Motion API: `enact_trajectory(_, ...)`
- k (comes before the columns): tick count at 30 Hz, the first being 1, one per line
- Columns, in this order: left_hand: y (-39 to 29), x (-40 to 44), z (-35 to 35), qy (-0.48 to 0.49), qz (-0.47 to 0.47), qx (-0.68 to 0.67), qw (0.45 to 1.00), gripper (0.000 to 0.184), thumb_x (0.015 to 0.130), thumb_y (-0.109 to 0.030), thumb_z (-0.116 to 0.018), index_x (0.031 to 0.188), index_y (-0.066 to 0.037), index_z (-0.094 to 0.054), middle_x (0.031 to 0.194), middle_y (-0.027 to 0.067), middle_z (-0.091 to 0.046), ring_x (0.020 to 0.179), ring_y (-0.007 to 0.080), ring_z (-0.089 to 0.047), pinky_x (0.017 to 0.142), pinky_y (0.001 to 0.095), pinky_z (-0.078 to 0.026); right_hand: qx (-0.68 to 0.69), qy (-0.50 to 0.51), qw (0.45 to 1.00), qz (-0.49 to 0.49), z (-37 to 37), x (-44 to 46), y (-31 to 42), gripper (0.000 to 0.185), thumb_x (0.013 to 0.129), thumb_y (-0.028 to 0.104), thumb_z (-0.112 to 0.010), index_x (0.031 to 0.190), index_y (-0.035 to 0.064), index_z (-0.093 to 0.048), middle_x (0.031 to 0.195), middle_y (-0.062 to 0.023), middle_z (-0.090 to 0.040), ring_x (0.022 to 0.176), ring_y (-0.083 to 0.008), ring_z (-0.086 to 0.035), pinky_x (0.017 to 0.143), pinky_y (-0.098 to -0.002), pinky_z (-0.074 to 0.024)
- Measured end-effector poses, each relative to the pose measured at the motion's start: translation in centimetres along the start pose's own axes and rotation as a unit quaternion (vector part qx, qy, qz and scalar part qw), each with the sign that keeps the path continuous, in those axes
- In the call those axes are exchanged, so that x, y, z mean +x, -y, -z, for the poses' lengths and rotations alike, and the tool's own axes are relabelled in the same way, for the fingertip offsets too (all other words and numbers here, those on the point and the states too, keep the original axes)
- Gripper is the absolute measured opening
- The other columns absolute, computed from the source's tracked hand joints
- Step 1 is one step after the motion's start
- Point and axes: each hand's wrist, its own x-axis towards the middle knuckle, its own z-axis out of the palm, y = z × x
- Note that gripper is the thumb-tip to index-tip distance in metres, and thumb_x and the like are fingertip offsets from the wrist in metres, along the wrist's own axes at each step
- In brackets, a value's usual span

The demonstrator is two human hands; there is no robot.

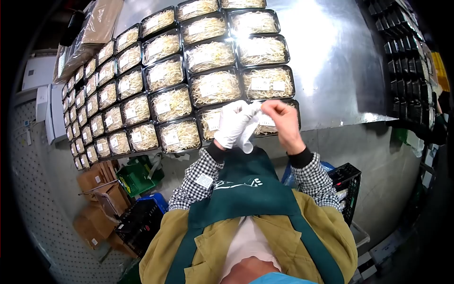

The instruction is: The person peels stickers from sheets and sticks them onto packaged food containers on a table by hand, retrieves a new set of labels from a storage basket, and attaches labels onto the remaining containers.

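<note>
My left hand (pixel 231 124), in a white glove, is closed on a curled white strip of labels (pixel 247 138) that hangs below its fingers. Bare and slightly blurred, my right hand (pixel 286 123) meets the left fingertips with thumb and forefinger pinched; what lies between them is too small to make out. Beneath both hands are the front-row black trays of bean sprouts, one partly hidden by the left hand (pixel 208 124) and one by the right. Behind them, a wrapped tray of bean sprouts (pixel 268 80) carries two white labels.
Rows of labelled sprout trays (pixel 163 75) cover the left and middle of the steel table (pixel 326 71). Stacked black trays (pixel 406 61) stand along its right end. Below are a green crate (pixel 139 175), cardboard boxes (pixel 94 220) and a black crate (pixel 347 189).
</note>
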Motion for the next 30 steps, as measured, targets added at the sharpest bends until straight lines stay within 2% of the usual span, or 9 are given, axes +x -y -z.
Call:
enact_trajectory(4, -0.5, -0.2, 1.8, 0.096, 0.036, -0.047, 0.994, 0.017, 0.088, -0.014, -0.065, 0.096, 0.002, -0.064, 0.088, 0.0053, -0.066, 0.078, 0.01, -0.062, 0.07, 0.0236, -0.051, -0.225, -0.103, 0.96, 0.131, 5.0, 10.5, -0.4, 0.024, 0.089, 0.022, -0.063, 0.084, -0.0015, -0.063, 0.077, -0.0042, -0.064, 0.074, -0.0117, -0.058, 0.067, -0.0275, -0.045)
enact_trajectory(6, -1.6, -1.0, 2.2, 0.049, 0.049, -0.089, 0.994, 0.022, 0.087, -0.012, -0.065, 0.104, 0.002, -0.064, 0.091, 0.0058, -0.067, 0.08, 0.0099, -0.062, 0.072, 0.0228, -0.051, -0.498, -0.143, 0.814, 0.262, 6.5, 16.5, -1.2, 0.02, 0.085, 0.027, -0.065, 0.087, 0.0081, -0.062, 0.094, -0.0099, -0.058, 0.094, -0.0289, -0.052, 0.081, -0.0423, -0.04)
enact_trajectory(9, -2.3, -1.9, 3.8, -0.044, 0.009, -0.126, 0.991, 0.019, 0.088, -0.012, -0.065, 0.102, 0.001, -0.064, 0.094, 0.0052, -0.066, 0.082, 0.0094, -0.062, 0.073, 0.0223, -0.051, -0.619, -0.149, 0.707, 0.306, 6.4, 21.7, -2.8, 0.026, 0.079, 0.034, -0.07, 0.092, 0.0126, -0.061, 0.102, -0.0055, -0.056, 0.099, -0.0272, -0.051, 0.083, -0.0439, -0.0389)
enact_trajectory(13, -3.6, -3.3, 5.6, -0.16, -0.065, -0.118, 0.978, 0.018, 0.094, -0.018, -0.058, 0.101, -0.001, -0.063, 0.088, 0.0034, -0.063, 0.078, 0.0116, -0.06, 0.074, 0.0237, -0.049, -0.636, -0.211, 0.676, 0.306, 6.4, 22.0, -4.0, 0.042, 0.08, 0.025, -0.068, 0.117, 0.0124, -0.054, 0.104, -0.0084, -0.056, 0.1, -0.0296, -0.052, 0.083, -0.0461, -0.04)
enact_trajectory(15, -3.3, -3.7, 6.5, -0.185, -0.087, -0.142, 0.968, 0.02, 0.095, -0.019, -0.057, 0.102, -0.001, -0.063, 0.088, 0.0048, -0.063, 0.079, 0.0132, -0.061, 0.074, 0.0241, -0.05, -0.622, -0.13, 0.725, 0.264, 4.9, 18.5, -3.7, 0.04, 0.079, 0.015, -0.066, 0.117, 0.0098, -0.054, 0.107, -0.0091, -0.056, 0.101, -0.0298, -0.052, 0.087, -0.0447, -0.0411)
enact_trajectory(17, -2.5, -3.9, 7.3, -0.211, -0.121, -0.128, 0.962, 0.023, 0.096, -0.02, -0.056, 0.106, 0.0, -0.062, 0.089, 0.0069, -0.065, 0.078, 0.014, -0.063, 0.07, 0.024, -0.051, -0.277, 0.269, 0.885, 0.26, 0.0, 11.0, -1.6, 0.038, 0.076, 0.008, -0.065, 0.113, 0.0071, -0.055, 0.11, -0.0092, -0.055, 0.104, -0.0289, -0.052, 0.09, -0.0415, -0.0419)
enact_trajectory(19, -1.5, -4.3, 8.1, -0.227, -0.133, -0.134, 0.955, 0.024, 0.096, -0.02, -0.055, 0.108, 0.0, -0.061, 0.088, 0.0067, -0.065, 0.075, 0.0128, -0.063, 0.066, 0.0227, -0.05, -0.198, 0.393, 0.87, 0.223, -5.2, 3.3, 0.5, 0.033, 0.075, 0.008, -0.066, 0.107, 0.0059, -0.057, 0.112, -0.0082, -0.054, 0.105, -0.0277, -0.051, 0.092, -0.0383, -0.0423)
enact_trajectory(24, -0.5, -8.2, 10.0, -0.279, -0.218, -0.179, 0.918, 0.024, 0.097, -0.021, -0.053, 0.109, -0.002, -0.061, 0.087, 0.0034, -0.065, 0.071, 0.0101, -0.06, 0.062, 0.021, -0.049, -0.429, 0.441, 0.718, 0.327, -8.3, -3.1, -2.3, 0.029, 0.069, 0.019, -0.076, 0.092, 0.0063, -0.064, 0.114, -0.0071, -0.055, 0.107, -0.0279, -0.05, 0.091, -0.0383, -0.0407)
enact_trajectory(30, 1.5, -15.8, 18.2, -0.375, -0.329, -0.193, 0.845, 0.027, 0.096, -0.015, -0.053, 0.114, 0.004, -0.059, 0.109, 0.0108, -0.063, 0.099, 0.0162, -0.061, 0.087, 0.0264, -0.05, -0.488, 0.441, 0.671, 0.342, -6.0, -10.2, -5.5, 0.023, 0.062, 0.022, -0.079, 0.079, 0.0119, -0.068, 0.112, -0.0039, -0.056, 0.103, -0.0258, -0.05, 0.086, -0.0384, -0.0398)
